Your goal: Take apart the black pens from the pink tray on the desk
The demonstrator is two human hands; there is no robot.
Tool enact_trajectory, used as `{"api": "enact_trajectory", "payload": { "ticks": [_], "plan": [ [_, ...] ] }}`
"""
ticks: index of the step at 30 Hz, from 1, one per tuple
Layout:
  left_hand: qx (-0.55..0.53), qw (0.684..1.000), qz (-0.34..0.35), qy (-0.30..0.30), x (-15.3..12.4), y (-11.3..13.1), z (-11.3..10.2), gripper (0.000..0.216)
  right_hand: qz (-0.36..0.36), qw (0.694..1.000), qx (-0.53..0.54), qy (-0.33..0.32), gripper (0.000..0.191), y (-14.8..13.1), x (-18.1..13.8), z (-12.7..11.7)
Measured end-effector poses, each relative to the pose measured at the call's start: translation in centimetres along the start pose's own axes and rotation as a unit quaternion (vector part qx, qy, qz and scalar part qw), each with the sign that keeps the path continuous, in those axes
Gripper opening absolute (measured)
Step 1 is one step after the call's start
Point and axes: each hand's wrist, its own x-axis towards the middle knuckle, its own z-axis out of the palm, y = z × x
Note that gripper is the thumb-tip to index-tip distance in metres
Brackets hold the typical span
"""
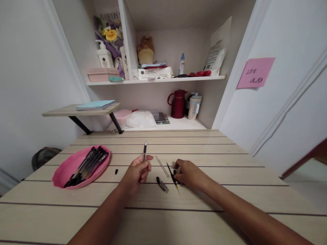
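Note:
My left hand (136, 173) is closed around a black pen barrel (144, 150) that points up and away from me. My right hand (187, 173) rests on the wooden table (178, 200) with its fingers pinched on a thin black pen refill (171, 175) lying beside it. Between the hands lie a clear pen tube (162, 166) and a black pen cap (161, 184). A tiny black part (116, 171) sits left of my left hand. A pink oval tray (65, 170) at the left holds several black pens (88, 164).
A small raised shelf (79, 110) with a teal notebook stands at the back left. Behind the table, an alcove holds a red jug (177, 103), a beige cup (194, 106), bottles and boxes. A pink sticky note (255, 72) hangs on the right wall.

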Motion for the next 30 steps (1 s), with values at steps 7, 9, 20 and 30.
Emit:
{"api": "enact_trajectory", "payload": {
  "ticks": [7,9,20,30],
  "plan": [
    [0.062,0.998,0.022,0.012,0.1,-0.1,0.0,0.024,-0.005,1.0,-0.006,0.013,0.015,0.5,0.1,-1.4],
    [0.095,0.995,0.03,0.016,0.1,-0.3,0.0,0.025,-0.005,0.999,0.04,0.008,0.008,0.9,0.5,-2.0],
    [0.231,0.973,0.018,-0.019,0.0,-1.3,1.0,0.024,-0.001,0.807,0.588,0.057,0.035,-1.3,2.3,-2.1],
    [0.245,0.969,0.004,-0.025,0.4,-1.8,0.6,0.024,-0.009,0.758,0.638,0.137,0.037,-2.5,2.4,-1.4]
  ]
}}
